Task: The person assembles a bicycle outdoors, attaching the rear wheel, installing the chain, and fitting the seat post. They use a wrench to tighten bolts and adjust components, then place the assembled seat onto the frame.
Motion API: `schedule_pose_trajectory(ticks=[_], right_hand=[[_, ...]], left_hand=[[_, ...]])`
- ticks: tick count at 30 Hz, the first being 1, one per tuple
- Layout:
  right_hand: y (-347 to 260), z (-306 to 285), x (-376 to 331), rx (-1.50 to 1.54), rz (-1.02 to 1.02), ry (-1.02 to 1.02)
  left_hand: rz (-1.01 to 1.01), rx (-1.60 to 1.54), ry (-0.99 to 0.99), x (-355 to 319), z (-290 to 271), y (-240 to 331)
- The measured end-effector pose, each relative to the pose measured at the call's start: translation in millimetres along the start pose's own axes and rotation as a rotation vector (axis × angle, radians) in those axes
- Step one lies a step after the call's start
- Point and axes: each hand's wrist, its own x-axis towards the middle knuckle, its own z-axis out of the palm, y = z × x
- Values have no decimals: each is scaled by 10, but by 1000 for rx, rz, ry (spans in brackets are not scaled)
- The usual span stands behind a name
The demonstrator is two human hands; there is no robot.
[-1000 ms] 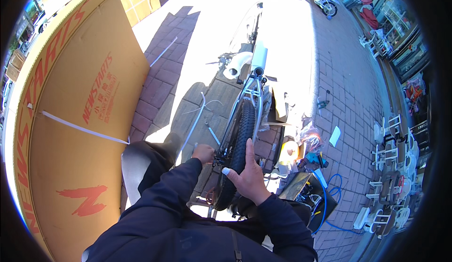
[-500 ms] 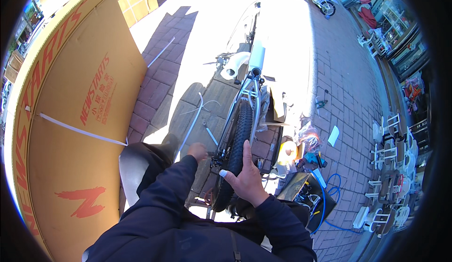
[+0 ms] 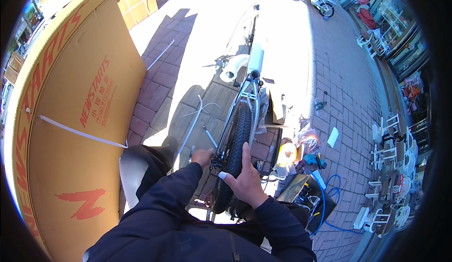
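Note:
In front of me stands a bicycle with a pale frame (image 3: 255,60), its knobby black rear tyre (image 3: 241,125) nearest my body. My left hand (image 3: 202,158) is beside the dark gear parts (image 3: 217,161) at the left of the wheel hub. Its fingers are curled; what they hold, if anything, is hidden. Over the tyre's near part lies my right hand (image 3: 248,183), with thumb and index finger spread wide. A white covering shows on the thumb tip. The other right fingers are hidden. On the ground left of the wheel is a wrench-like tool (image 3: 210,136).
A tall cardboard box (image 3: 101,120) walls off the left side. White straps (image 3: 192,132) lie on the paving. To the right are a tape roll (image 3: 287,154), plastic wrap (image 3: 308,139), a tool box (image 3: 308,196), a blue hose (image 3: 335,186) and pliers (image 3: 320,104). White seats (image 3: 388,167) line the far right.
My left hand has shifted slightly right and down, closer to the gear parts. The right hand stays over the tyre, almost unmoved.

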Motion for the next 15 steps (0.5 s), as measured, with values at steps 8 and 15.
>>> schedule_pose_trajectory(ticks=[8,15], right_hand=[[4,2,-3,-32,-12,5],[29,13,1,-49,-16,8]], left_hand=[[-62,-426,-132,12,-115,49],[-157,-352,-93,-163,-178,262]])
